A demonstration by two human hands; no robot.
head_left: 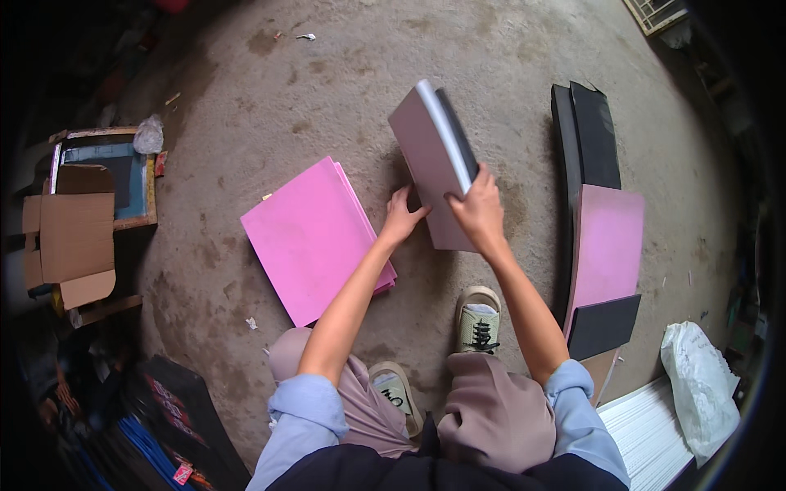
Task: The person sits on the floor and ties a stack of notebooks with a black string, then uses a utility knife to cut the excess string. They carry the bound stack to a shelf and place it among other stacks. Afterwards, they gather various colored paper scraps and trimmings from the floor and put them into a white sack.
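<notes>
A thick stack of flat sheets (426,168) is tilted up on edge over the concrete floor, with a dull pink face, a pale white layer and a dark layer behind. My right hand (481,209) grips its right edge, thumb on the pale side and fingers over the dark layer. At the lower left edge, my left hand (403,217) closes on the stack, its thumb on the pink face and its fingertips partly hidden. To the left of my hands lies a pile of bright pink sheets (307,237), slightly unevenly stacked.
On the right lie long black sheets (595,135), a pink sheet (610,237) and a small black piece (604,326). A clear plastic bag (697,389) rests by white slats (651,434). Far left are an open cardboard box (78,237) and a frame (135,221).
</notes>
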